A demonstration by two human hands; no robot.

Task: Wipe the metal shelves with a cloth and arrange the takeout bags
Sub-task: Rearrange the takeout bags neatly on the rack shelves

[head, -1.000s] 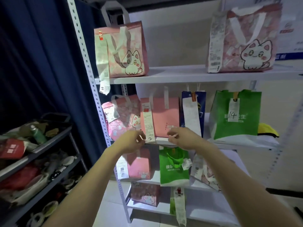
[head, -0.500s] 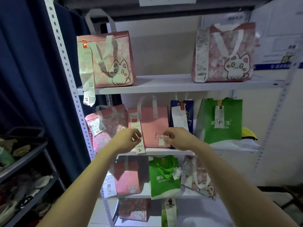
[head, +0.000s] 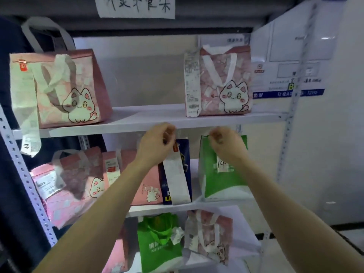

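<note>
Takeout bags on the middle white metal shelf sit under both raised hands, which are apart with a clear gap between them. The left hand has its fingers curled against the top of a dark blue paper takeout bag; blur hides whether it actually grips anything. The right hand pinches the top left corner of a green fabric takeout bag, which stands just to the right of the blue one and carries a white tag marked 14. A long white receipt hangs down the blue bag's front from an orange clip beside the left hand's fingers.

Left of the blue bag stands a plain pink bag with a small cat drawing, and further left two pink patterned bags lean together. Directly above the hands runs the upper white shelf, holding two pink cat-print bags well apart: one at the left end, one toward the right with a receipt on its front. On the shelf below stand a second green bag and another pink cat bag. A perforated grey upright post frames the left side, and a handwritten paper sign hangs at the top.
</note>
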